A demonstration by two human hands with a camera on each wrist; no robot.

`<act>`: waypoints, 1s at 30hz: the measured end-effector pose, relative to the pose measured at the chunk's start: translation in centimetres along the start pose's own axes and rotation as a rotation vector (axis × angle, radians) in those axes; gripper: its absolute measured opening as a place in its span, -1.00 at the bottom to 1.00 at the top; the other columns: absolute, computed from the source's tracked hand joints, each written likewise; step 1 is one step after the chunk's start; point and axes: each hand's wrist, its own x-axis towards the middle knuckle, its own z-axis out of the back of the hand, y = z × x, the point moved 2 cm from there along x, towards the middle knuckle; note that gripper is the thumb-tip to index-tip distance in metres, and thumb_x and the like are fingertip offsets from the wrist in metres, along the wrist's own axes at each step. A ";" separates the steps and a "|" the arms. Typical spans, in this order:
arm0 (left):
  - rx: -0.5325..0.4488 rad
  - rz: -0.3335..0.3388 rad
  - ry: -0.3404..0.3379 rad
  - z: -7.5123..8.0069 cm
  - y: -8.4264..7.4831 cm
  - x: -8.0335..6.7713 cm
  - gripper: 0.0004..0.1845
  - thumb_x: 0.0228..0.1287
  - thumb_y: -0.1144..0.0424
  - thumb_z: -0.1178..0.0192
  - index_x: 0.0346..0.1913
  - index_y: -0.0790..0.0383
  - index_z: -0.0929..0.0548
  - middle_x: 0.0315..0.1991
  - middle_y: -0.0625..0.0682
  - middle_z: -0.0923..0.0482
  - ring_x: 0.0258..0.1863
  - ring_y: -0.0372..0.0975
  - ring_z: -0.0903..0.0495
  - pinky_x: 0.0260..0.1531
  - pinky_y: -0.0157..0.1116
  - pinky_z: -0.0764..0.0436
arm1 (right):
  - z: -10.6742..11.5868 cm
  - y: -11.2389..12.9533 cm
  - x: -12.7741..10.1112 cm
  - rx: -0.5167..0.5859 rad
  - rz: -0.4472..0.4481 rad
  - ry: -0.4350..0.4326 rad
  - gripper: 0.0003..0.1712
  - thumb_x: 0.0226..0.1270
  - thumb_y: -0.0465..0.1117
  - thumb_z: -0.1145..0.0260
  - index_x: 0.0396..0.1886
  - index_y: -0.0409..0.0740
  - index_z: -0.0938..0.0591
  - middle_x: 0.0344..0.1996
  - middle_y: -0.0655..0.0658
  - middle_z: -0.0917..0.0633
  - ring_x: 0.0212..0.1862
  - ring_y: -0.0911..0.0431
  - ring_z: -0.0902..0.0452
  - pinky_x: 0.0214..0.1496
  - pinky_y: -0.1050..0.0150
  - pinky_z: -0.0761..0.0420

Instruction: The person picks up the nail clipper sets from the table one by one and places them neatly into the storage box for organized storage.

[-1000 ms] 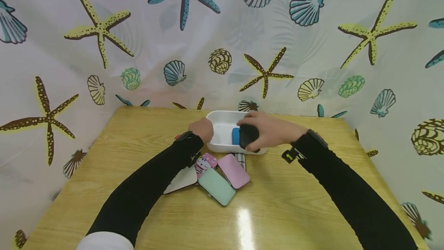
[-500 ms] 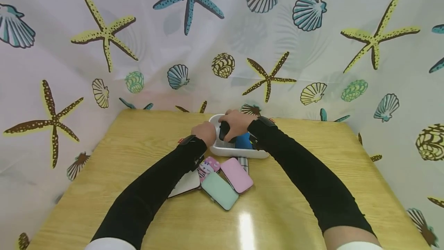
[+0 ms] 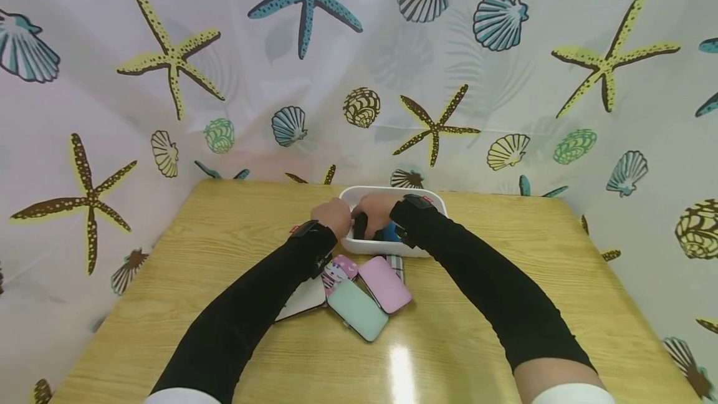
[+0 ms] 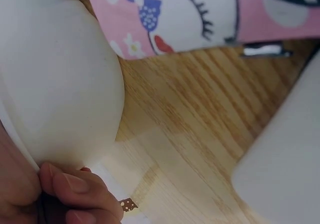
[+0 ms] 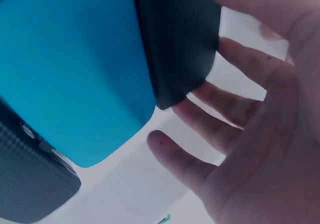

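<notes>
We see the right hand (image 3: 374, 207) inside the white bin (image 3: 434, 199) on the table (image 3: 505, 304), fingers spread beside the black case (image 5: 175, 39) — it stands against the blue case (image 5: 75, 69). The left hand (image 3: 332, 215) grips the bin's near-left rim, fingers curled.

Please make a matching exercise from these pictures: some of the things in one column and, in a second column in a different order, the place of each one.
Things:
1. blue case
2. mint-green case
3. left hand
4. white tray

Places:
A. at the tray's left rim
B. inside the tray, beside a black case
C. flat on the table, next to a pink case
D. at the far middle of the table, by the curtain

Pairs: 1-B, 2-C, 3-A, 4-D
</notes>
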 end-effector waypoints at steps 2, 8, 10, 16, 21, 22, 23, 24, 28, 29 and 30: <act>0.004 -0.003 -0.008 -0.1 0.0 0.0 -0.71 0.49 0.09 -0.10 -0.05 0.22 -0.71 -0.08 0.07 -0.68 -0.17 -0.07 -0.71 -0.17 -0.03 -0.70 | -0.1 0.0 0.0 0.027 0.011 0.035 -0.35 0.16 -0.14 -0.53 0.28 -0.07 -0.60 0.04 -0.07 -0.70 -0.02 0.11 -0.54 0.22 0.20 -0.52; 0.001 -0.007 -0.005 -0.2 0.0 0.1 -0.71 0.48 0.09 -0.12 -0.04 0.23 -0.70 -0.08 0.07 -0.67 -0.19 -0.08 -0.70 -0.16 -0.04 -0.70 | -0.5 -0.1 -0.1 0.005 0.064 0.056 -0.40 0.16 -0.24 -0.47 0.26 -0.05 -0.61 -0.01 -0.05 -0.70 -0.09 0.13 -0.49 0.16 0.23 -0.52; -0.003 -0.010 -0.004 -0.3 0.0 0.2 -0.72 0.48 0.09 -0.13 -0.05 0.23 -0.70 -0.10 0.07 -0.67 -0.22 -0.10 -0.68 -0.16 -0.05 -0.70 | -0.6 -0.2 -0.3 -0.008 0.085 0.051 -0.38 0.17 -0.26 -0.44 0.29 -0.09 -0.59 0.00 -0.07 -0.69 -0.10 0.11 -0.46 0.16 0.23 -0.51; 0.012 -0.021 -0.003 -0.2 -0.2 0.0 -0.72 0.52 0.15 -0.05 -0.01 0.23 -0.70 -0.04 0.07 -0.65 -0.15 -0.08 -0.71 -0.15 -0.04 -0.70 | 0.4 0.8 -3.4 -0.012 0.072 -0.009 -0.29 0.36 -0.21 -0.33 0.47 -0.18 -0.38 0.34 -0.23 -0.52 0.32 -0.04 -0.44 0.40 0.10 -0.39; 0.050 -0.032 0.001 0.3 -0.5 -0.4 -0.71 0.54 0.18 0.00 -0.01 0.24 -0.69 0.00 0.09 -0.64 -0.14 -0.07 -0.71 -0.15 -0.05 -0.70 | 1.5 2.3 -8.4 0.025 0.079 -0.229 -0.54 0.44 -0.16 -0.28 0.30 -0.12 -0.58 0.23 -0.14 -0.63 0.29 -0.01 -0.52 0.33 0.13 -0.47; 0.051 -0.034 -0.001 0.4 -0.6 -0.5 -0.71 0.54 0.19 0.00 -0.02 0.25 -0.69 -0.01 0.10 -0.64 -0.15 -0.07 -0.71 -0.16 -0.05 -0.70 | 1.4 2.6 -9.4 0.020 0.106 -0.275 -0.59 0.43 -0.16 -0.28 0.23 -0.10 -0.63 0.15 -0.11 -0.68 0.23 0.02 -0.58 0.28 0.15 -0.51; 0.051 -0.035 0.001 0.4 -0.6 -0.5 -0.71 0.54 0.19 0.01 -0.03 0.25 -0.69 -0.02 0.10 -0.64 -0.16 -0.07 -0.71 -0.16 -0.05 -0.70 | 1.2 2.9 -10.3 0.015 0.131 -0.308 -0.63 0.42 -0.16 -0.28 0.17 -0.08 -0.67 0.09 -0.08 -0.71 0.16 0.06 -0.61 0.24 0.16 -0.53; 0.049 -0.035 0.001 0.3 -0.6 -0.5 -0.72 0.54 0.20 0.01 -0.04 0.26 -0.69 -0.03 0.10 -0.64 -0.17 -0.08 -0.71 -0.17 -0.05 -0.70 | 0.9 3.2 -11.2 0.020 0.153 -0.326 -0.66 0.40 -0.16 -0.29 0.12 -0.07 -0.69 0.04 -0.05 -0.73 0.11 0.09 -0.63 0.19 0.17 -0.56; 0.039 -0.034 -0.010 0.2 -0.3 -0.4 -0.72 0.53 0.20 0.00 -0.05 0.27 -0.69 -0.05 0.10 -0.64 -0.20 -0.09 -0.69 -0.20 -0.06 -0.70 | -1.1 4.6 -13.7 0.002 0.190 -0.297 -0.60 0.31 -0.03 -0.38 0.13 0.04 -0.68 0.09 0.08 -0.69 0.13 0.18 -0.57 0.18 0.18 -0.56; 0.040 -0.033 -0.010 0.1 -0.1 -0.3 -0.72 0.53 0.20 0.00 -0.04 0.27 -0.68 -0.05 0.10 -0.64 -0.21 -0.10 -0.69 -0.20 -0.07 -0.70 | -1.6 5.0 -14.1 -0.003 0.187 -0.268 -0.53 0.28 0.01 -0.41 0.18 0.07 -0.65 0.15 0.09 -0.65 0.16 0.18 -0.55 0.21 0.17 -0.55; 0.040 -0.031 -0.010 0.0 0.0 -0.2 -0.72 0.52 0.20 -0.01 -0.04 0.27 -0.68 -0.05 0.10 -0.64 -0.21 -0.10 -0.68 -0.20 -0.07 -0.70 | -2.2 5.3 -14.4 0.002 0.182 -0.236 -0.45 0.25 0.05 -0.44 0.24 0.10 -0.62 0.23 0.08 -0.60 0.22 0.15 -0.51 0.24 0.14 -0.53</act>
